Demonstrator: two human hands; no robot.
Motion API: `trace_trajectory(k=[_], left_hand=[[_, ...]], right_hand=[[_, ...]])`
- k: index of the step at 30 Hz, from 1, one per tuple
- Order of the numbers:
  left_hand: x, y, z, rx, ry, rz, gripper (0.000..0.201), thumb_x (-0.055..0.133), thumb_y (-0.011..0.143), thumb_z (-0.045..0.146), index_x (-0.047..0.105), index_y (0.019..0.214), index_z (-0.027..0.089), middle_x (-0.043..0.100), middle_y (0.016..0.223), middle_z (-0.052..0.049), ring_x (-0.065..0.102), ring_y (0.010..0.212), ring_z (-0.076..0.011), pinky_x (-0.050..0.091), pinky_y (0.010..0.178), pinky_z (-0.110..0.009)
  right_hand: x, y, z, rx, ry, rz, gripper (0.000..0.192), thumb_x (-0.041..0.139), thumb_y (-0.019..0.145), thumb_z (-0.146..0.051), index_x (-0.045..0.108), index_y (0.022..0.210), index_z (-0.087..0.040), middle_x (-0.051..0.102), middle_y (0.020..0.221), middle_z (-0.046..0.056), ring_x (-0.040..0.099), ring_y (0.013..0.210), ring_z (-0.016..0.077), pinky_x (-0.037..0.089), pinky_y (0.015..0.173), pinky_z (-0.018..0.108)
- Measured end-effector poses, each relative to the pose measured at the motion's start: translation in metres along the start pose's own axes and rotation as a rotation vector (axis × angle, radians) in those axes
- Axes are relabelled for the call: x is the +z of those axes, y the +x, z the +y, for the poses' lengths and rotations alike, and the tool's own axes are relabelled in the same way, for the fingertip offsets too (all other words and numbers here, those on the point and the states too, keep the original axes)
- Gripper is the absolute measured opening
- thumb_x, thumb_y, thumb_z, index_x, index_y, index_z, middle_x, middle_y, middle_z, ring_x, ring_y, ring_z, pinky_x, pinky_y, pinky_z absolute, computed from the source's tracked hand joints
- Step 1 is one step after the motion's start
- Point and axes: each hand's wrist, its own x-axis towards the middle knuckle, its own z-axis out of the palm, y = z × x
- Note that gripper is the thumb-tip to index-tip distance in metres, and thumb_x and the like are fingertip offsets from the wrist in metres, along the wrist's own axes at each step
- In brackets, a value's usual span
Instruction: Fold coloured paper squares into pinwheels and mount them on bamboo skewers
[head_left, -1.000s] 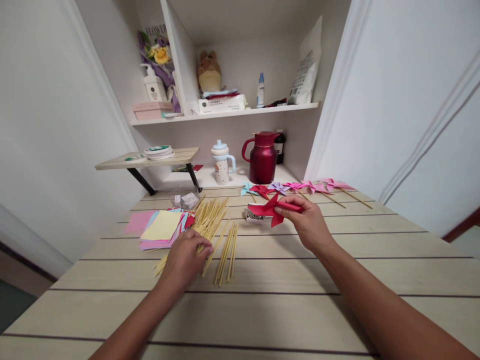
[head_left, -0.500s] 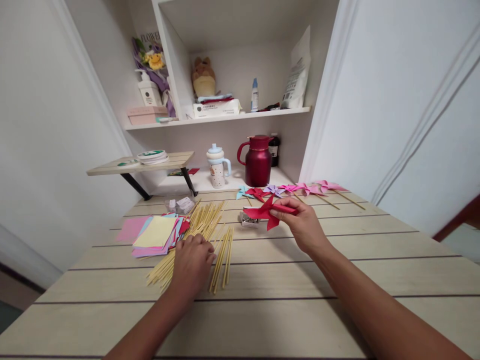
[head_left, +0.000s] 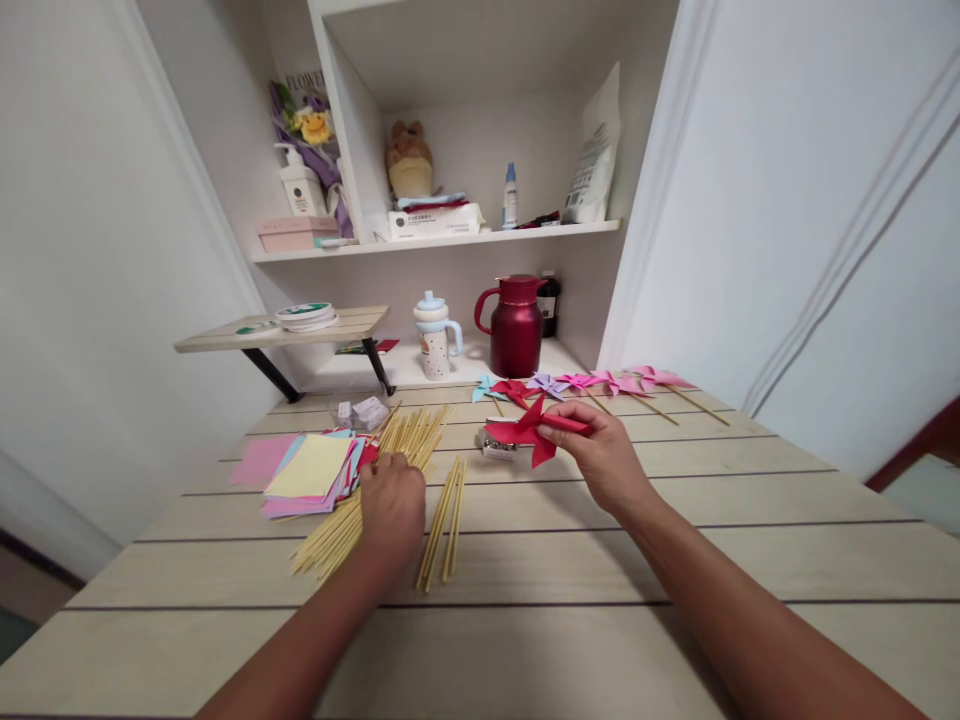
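A red paper pinwheel (head_left: 531, 432) is pinched between the thumb and fingers of my right hand (head_left: 600, 450), held up above the table. Just behind it, partly covered by its blades, sits a small open box of shiny metal bits (head_left: 498, 448). My left hand (head_left: 394, 505) rests with curled fingers on a loose heap of thin wooden sticks (head_left: 330, 540); its fingertips are hidden, so what they grip cannot be made out. Several more sticks (head_left: 444, 525) lie apart, just right of that hand.
A stack of coloured paper squares (head_left: 309, 468) lies left of the sticks. Finished pinwheels on sticks (head_left: 619, 384) line the table's back edge. Behind stand a red jug (head_left: 516, 330) and a lidded cup (head_left: 434, 345). A small raised shelf (head_left: 352, 322) stands at left.
My left hand has shifted slightly up and right over the stick heap, its fingers curling in more. My right hand keeps the red pinwheel in nearly the same place.
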Motion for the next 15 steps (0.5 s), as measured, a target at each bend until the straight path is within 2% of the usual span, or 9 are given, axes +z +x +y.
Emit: trace_trajectory(k=[7,12,13,15], left_hand=[[0.008,0.006,-0.006,-0.126,-0.213,0.041,0.02,0.051,0.075,0.008,0.07,0.077,0.015,0.066,0.104,-0.015,0.052,0.111,-0.0316,0.033,0.095,-0.047],[0.004,0.017,-0.019,-0.288,-0.55,0.046,0.013,0.059,0.076,0.011,0.068,0.067,0.015,0.067,0.105,-0.011,0.054,0.114,-0.0332,0.039,0.095,-0.047],[0.003,0.021,-0.022,-0.317,-0.644,0.04,0.012,0.061,0.078,0.014,0.069,0.07,0.015,0.068,0.105,-0.01,0.056,0.112,-0.0321,0.042,0.093,-0.045],[0.001,0.029,-0.025,-0.37,-0.85,0.028,0.012,0.063,0.084,0.023,0.07,0.088,0.014,0.067,0.109,-0.008,0.061,0.105,-0.0272,0.049,0.089,-0.043]], right_hand=[[0.002,-0.001,-0.006,0.032,0.04,-0.01,0.016,0.081,0.068,-0.03,0.071,0.076,-0.021,0.068,0.079,0.001,0.059,0.076,0.0182,0.047,0.071,0.033],[0.002,-0.001,-0.005,0.028,0.035,0.001,0.017,0.082,0.067,-0.031,0.072,0.076,-0.02,0.066,0.077,0.0,0.058,0.075,0.0178,0.046,0.07,0.032],[0.003,-0.001,-0.005,0.036,0.044,-0.001,0.017,0.082,0.067,-0.031,0.072,0.076,-0.02,0.066,0.076,0.0,0.058,0.073,0.0175,0.045,0.07,0.032],[0.003,-0.001,-0.003,0.053,0.064,-0.005,0.018,0.082,0.067,-0.032,0.072,0.076,-0.02,0.066,0.075,0.0,0.057,0.072,0.0172,0.046,0.068,0.032]])
